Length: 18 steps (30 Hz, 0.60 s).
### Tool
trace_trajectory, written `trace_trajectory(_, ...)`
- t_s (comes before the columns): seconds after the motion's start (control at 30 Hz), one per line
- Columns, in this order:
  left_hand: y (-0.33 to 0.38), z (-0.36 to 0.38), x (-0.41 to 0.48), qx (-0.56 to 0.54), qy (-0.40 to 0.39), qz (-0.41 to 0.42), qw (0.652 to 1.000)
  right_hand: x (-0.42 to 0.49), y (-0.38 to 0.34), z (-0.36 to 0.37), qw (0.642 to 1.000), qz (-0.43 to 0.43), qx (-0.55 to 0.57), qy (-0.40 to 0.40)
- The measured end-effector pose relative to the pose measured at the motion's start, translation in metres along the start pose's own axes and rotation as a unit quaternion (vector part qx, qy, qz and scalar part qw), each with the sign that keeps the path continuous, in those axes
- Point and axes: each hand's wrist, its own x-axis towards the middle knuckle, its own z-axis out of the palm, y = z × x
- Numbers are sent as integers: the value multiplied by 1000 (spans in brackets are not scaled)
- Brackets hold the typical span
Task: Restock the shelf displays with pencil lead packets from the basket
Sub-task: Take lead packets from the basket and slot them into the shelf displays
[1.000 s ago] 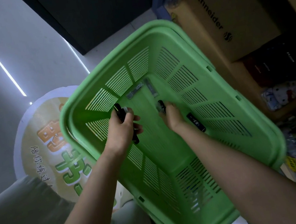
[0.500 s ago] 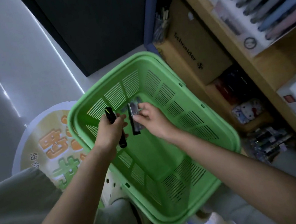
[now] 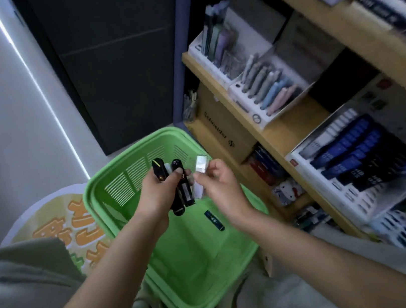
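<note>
Over the green basket [image 3: 102,192], the left hand [image 3: 160,199] has its grip clamped on a fan of slim, glossy black lead packets [image 3: 183,188]. Just beside it, the right hand [image 3: 225,190] pinches a pale, boxy packet [image 3: 200,175]. Gathering looks nearly done: one flat dark packet [image 3: 214,220] lies on the basket's slotted plastic floor. Shelving looks not yet begun. Beyond the basket to its right, a white tiered display [image 3: 348,198] on the wooden shelf [image 3: 286,136] holds dark blue packets.

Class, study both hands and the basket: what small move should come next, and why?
Probably tuck the white packet pinched by the right hand in beside the black packets the left hand grips, freeing the right hand for the single dark packet lying in the basket.
</note>
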Motion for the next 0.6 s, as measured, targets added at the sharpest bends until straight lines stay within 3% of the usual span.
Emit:
trace_trajectory(0.37, 25, 68, -77, 29, -97, 30, 994, -113, -62, -101, 983, -131, -115, 50)
trace_trajectory(0.6, 39, 122, -113, 44, -165, 66, 983, -182, -104, -181, 926, -258, -175, 214)
